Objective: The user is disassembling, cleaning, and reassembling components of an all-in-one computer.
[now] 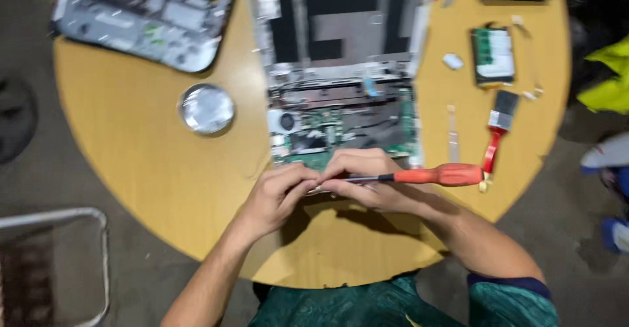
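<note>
We note a round table (131,143) carrying an opened laptop (341,91) at centre, its board exposed, and a detached cover (144,12) at far left. A metal dish (206,108) and a brush (498,127) flank the laptop. Our right hand (367,179) is closed around a red screwdriver (419,175) at the laptop's near edge; our left hand (282,192) pinches its tip.

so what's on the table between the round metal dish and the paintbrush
The opened laptop lies between the metal dish and the paintbrush, with a thin pale strip beside it, seen in the head view.
</note>
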